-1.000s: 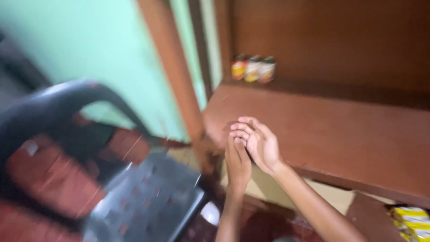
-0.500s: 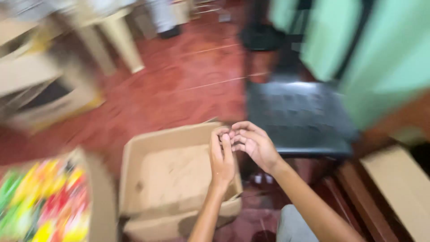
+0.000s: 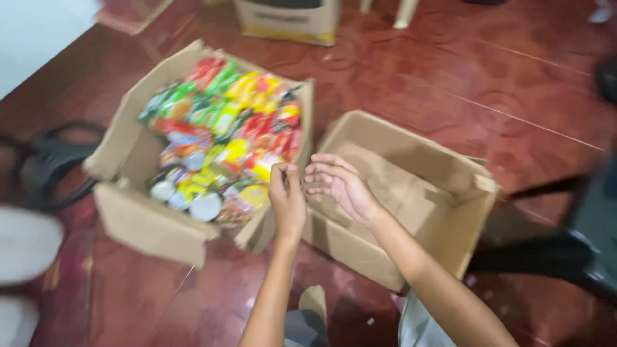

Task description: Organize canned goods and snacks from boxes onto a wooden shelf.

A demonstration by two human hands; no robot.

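Both hands raised over gap btw two cardboard boxes on red tile floor point(image 3: 450, 77). Left hand point(image 3: 287, 200) w/ fingers bent together, tips pinched; cannot tell if sth small is inside. Right hand point(image 3: 340, 185) just beside it, palm turned up, fingers loosely curled & spread, holding nothing visible. Hands near each other, fingertips almost meeting.

Full box point(image 3: 138, 222) at left: flaps standing open, packed to rim w/ colourful packets point(image 3: 225, 122) & a few round tins point(image 3: 205, 207). Empty box point(image 3: 418, 193) at right, flaps open, its near-left wall right under the hands, close to corner of full box. Free floor beyond both boxes and in front-left; dark chair point(image 3: 578, 250) close at right edge, dark round object at left edge, another box point(image 3: 289, 19) at top.

Vs. 0.5 s ago: view swung left, full box now wholly in view, empty box shifted to right; hands in same joined pose.
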